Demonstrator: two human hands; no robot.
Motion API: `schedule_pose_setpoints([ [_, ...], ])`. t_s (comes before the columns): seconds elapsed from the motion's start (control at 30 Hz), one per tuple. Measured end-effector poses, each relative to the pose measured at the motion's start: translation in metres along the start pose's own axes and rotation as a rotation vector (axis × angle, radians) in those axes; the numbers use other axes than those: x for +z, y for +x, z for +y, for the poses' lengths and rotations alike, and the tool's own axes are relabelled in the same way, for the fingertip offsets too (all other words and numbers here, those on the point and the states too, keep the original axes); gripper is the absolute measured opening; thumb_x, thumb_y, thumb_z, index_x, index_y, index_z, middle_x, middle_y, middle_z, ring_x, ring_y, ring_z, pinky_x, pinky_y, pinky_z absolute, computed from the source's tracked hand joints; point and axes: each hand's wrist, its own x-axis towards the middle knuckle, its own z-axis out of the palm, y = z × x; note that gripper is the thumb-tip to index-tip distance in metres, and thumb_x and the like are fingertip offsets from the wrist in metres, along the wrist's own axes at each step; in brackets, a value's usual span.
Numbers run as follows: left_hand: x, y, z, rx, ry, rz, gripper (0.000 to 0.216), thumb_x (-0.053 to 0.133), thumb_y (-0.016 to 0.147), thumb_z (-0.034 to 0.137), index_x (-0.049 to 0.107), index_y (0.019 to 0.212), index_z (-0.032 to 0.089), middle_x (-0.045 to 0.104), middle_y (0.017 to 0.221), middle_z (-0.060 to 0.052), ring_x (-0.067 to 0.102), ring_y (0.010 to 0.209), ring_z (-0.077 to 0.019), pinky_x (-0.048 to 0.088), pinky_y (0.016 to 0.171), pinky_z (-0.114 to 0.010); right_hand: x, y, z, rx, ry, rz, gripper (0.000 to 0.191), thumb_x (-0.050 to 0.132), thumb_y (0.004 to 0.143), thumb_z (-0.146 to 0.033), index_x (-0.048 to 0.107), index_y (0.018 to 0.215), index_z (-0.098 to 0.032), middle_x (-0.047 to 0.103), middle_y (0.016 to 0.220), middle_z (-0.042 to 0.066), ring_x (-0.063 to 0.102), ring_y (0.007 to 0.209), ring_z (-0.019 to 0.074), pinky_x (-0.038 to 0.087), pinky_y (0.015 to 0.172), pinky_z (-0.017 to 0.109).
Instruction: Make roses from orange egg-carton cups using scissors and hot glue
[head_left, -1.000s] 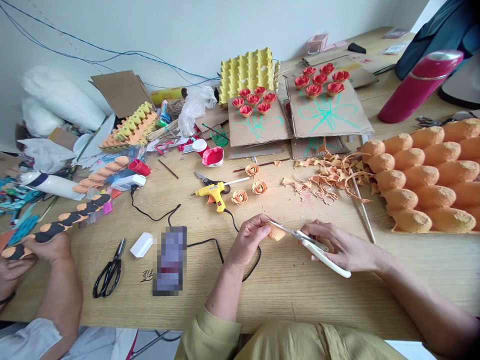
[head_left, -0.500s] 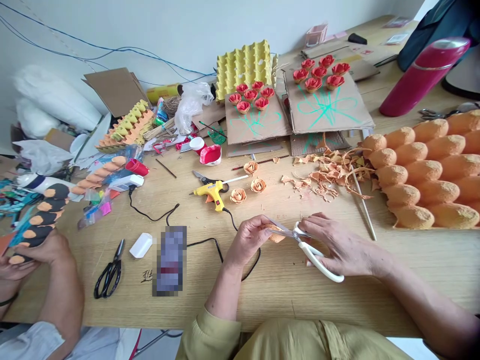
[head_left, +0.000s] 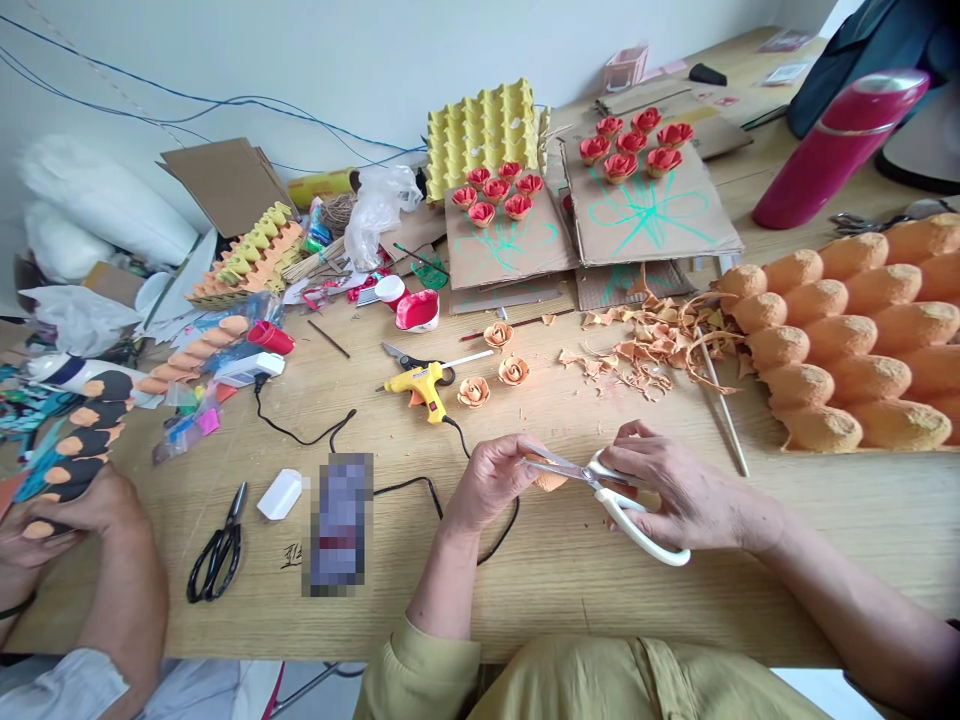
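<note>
My left hand [head_left: 491,478] pinches a small orange egg-carton piece [head_left: 551,480], partly hidden behind the scissor blades. White-handled scissors [head_left: 637,525] are in my right hand [head_left: 675,490], thumb and fingers through the loops. Their blades are parted and lie across the piece beside my left fingertips. Beyond my hands, three orange paper roses [head_left: 514,371] rest on the table near a yellow glue gun [head_left: 424,388]. A heap of orange trimmings [head_left: 645,340] lies farther right.
A large orange egg tray [head_left: 847,340] is at the right, with a magenta bottle [head_left: 840,150] behind it. Cardboard panels [head_left: 652,215] with red roses stand at the back. Black scissors [head_left: 217,545] lie at left, near a co-worker's hands [head_left: 90,510] holding a black-and-orange carton strip.
The scissor blades have parted slightly wider at the orange piece. My hands stay almost in place, while the whole view has shifted a little.
</note>
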Motion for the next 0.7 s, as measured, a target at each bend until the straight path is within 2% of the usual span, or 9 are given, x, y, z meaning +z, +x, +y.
schedule_pose_setpoints([
  [0.3, -0.0066, -0.0008, 0.0009, 0.025, 0.059, -0.046, 0.027, 0.077, 0.082, 0.04, 0.071, 0.08, 0.014, 0.061, 0.078, -0.004, 0.054, 0.076, -0.0163, 0.042, 0.074, -0.029, 0.0005, -0.0016, 0.0024, -0.008, -0.03, -0.005, 0.026, 0.054, 0.098, -0.039, 0.042, 0.08, -0.024, 0.053, 0.071, -0.003, 0.046, 0.064, 0.0161, 0.036, 0.082, 0.035],
  [0.47, -0.0073, -0.0009, 0.003, 0.036, 0.077, -0.079, 0.032, 0.076, 0.082, 0.045, 0.07, 0.083, 0.014, 0.061, 0.077, -0.004, 0.054, 0.074, -0.0163, 0.042, 0.074, -0.029, -0.0021, -0.0019, -0.0003, -0.005, -0.09, 0.017, 0.022, 0.053, 0.097, -0.039, 0.044, 0.084, -0.024, 0.054, 0.076, -0.001, 0.05, 0.069, 0.0179, 0.036, 0.082, 0.036],
  [0.7, -0.0085, -0.0008, 0.0027, 0.023, 0.106, -0.1, 0.033, 0.075, 0.084, 0.045, 0.068, 0.081, 0.013, 0.062, 0.076, -0.005, 0.056, 0.073, -0.0169, 0.043, 0.074, -0.029, -0.0031, -0.0008, -0.0005, 0.004, -0.121, 0.015, 0.026, 0.055, 0.096, -0.041, 0.043, 0.08, -0.024, 0.056, 0.073, -0.001, 0.052, 0.068, 0.0184, 0.037, 0.082, 0.037],
])
